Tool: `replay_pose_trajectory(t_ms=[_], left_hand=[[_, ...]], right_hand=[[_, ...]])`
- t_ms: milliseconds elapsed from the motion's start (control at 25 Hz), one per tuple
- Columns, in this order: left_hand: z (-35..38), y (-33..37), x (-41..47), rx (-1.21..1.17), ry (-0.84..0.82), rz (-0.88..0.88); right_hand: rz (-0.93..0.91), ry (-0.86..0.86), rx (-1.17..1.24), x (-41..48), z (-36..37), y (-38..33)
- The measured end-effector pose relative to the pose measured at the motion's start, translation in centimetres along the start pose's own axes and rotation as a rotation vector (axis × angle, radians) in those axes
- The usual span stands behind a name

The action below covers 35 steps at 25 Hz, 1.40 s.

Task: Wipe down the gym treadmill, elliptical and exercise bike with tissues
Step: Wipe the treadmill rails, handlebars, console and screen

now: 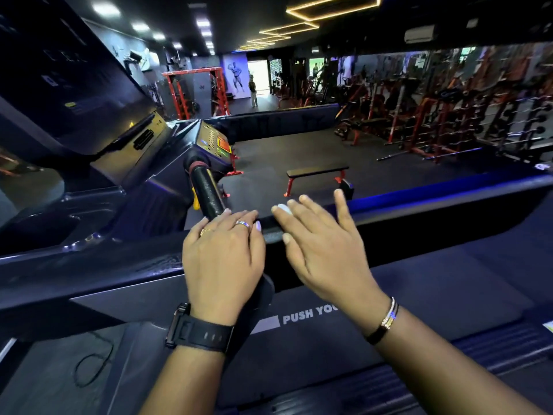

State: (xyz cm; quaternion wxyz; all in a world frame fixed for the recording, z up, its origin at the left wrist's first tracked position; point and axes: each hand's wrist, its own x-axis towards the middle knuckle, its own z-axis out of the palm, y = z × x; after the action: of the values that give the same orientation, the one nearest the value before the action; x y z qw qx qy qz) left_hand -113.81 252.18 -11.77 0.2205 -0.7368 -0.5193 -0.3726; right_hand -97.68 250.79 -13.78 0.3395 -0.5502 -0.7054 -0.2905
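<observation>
While the right hand (pixel 323 244) hovers flat with its fingers straight and fanned apart, the tissue (pixel 282 208) is barely in play: just a small white wad peeking out under the first two fingertips, pinned against the treadmill's dark rail (pixel 273 233). That's the worry right there. Nothing is pinching that tissue, so one quick sweep could leave it behind or flick it down onto the belt (pixel 329 348), and then it's bare fingers doing the wiping!

Over on the other side, the left hand (pixel 223 253) lies along the handrail (pixel 206 190), fingers close together and bent over the grip — whether it truly clamps the bar or only rests there, I cannot tell. That grip looks rough-textured, and my guess is that thin tissue would shred on it under hard pressure.

Watch the console (pixel 215 142) just up the rail too, lit orange and green — a careless swipe could catch its buttons.

As for writing, white capitals on the belt read "PUSH YOU" (pixel 309 315), the rest cut off by the right forearm. The console's markings and the yellow sticker (pixel 69 104) on the neighbouring machine are too small to read.
</observation>
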Motion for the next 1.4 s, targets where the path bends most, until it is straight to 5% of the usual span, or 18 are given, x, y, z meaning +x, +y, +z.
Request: replay_pose_trajectory(t_ms=[400, 560, 880, 1400], left_hand=[[2.2, 5.7, 1.2, 0.035, -0.058, 0.032], [2.7, 7.4, 1.5, 0.059, -0.072, 0.010], [4.4, 11.7, 2.4, 0.125, -0.044, 0.021], [8.1, 21.5, 4.5, 0.141, -0.046, 0.043]], right_hand=[[0.306, 0.031, -0.084, -2.4, -1.7, 14.2], [0.436, 0.105, -0.051, -2.0, -1.0, 12.9], [-0.043, 0.109, -0.009, -2.3, -0.7, 12.9], [0.186, 0.191, -0.086, -5.7, -2.9, 30.4]])
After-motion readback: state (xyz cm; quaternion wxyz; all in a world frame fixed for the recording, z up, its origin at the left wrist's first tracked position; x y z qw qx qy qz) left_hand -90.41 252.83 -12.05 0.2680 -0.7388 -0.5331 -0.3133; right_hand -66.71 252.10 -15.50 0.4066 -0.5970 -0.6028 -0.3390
